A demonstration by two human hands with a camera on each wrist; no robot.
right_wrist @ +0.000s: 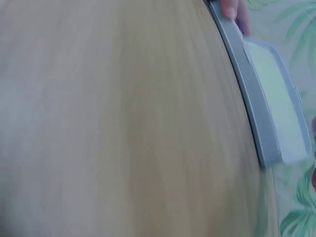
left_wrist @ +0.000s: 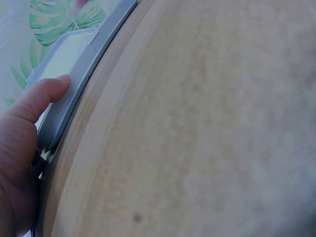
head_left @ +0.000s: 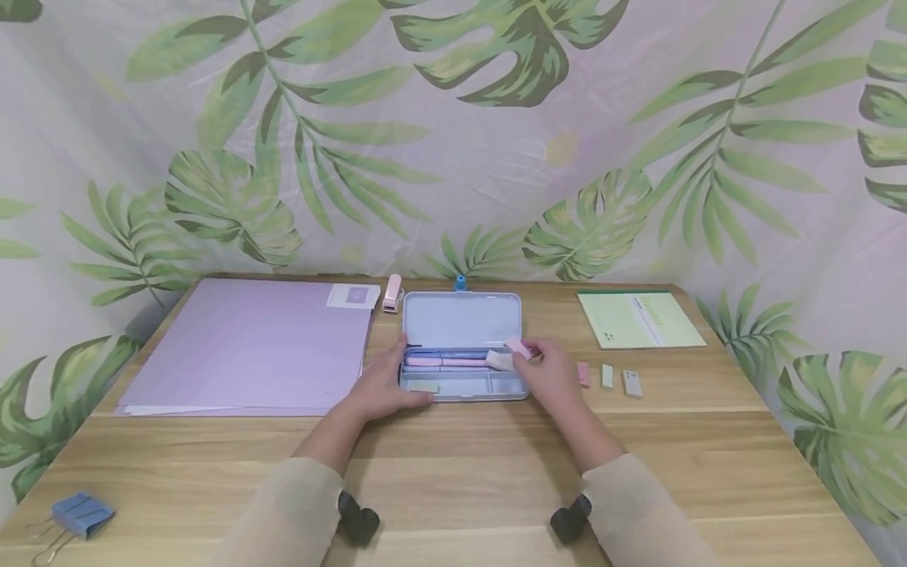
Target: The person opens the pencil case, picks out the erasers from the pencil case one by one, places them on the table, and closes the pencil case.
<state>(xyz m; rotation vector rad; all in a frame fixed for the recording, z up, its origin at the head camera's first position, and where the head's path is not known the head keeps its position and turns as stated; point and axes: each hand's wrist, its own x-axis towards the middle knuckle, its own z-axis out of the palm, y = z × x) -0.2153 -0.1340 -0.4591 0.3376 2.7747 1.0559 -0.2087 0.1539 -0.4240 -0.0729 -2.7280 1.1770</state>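
Note:
A light blue pencil case (head_left: 462, 319) lies with its lid raised in the middle of the table. My left hand (head_left: 383, 386) holds its left end, the thumb on the front rim (left_wrist: 74, 98) and the other fingers along the side. Over the right end, my right hand (head_left: 553, 374) pinches a small pink block (head_left: 519, 347), perhaps an eraser. Pink and blue pens (head_left: 446, 362) lie in the long compartment, with a whitish piece (head_left: 500, 361) at their right. One pale green piece (head_left: 425, 387) sits in the front compartment. The right wrist view barely catches the right fingers.
A purple folder (head_left: 248, 346) lies at left, near a pink stapler (head_left: 392, 293). Behind the case stands a small blue object (head_left: 460, 283). Small blocks (head_left: 607, 376) and a green notebook (head_left: 641, 320) are at right. A blue binder clip (head_left: 83, 515) lies front left.

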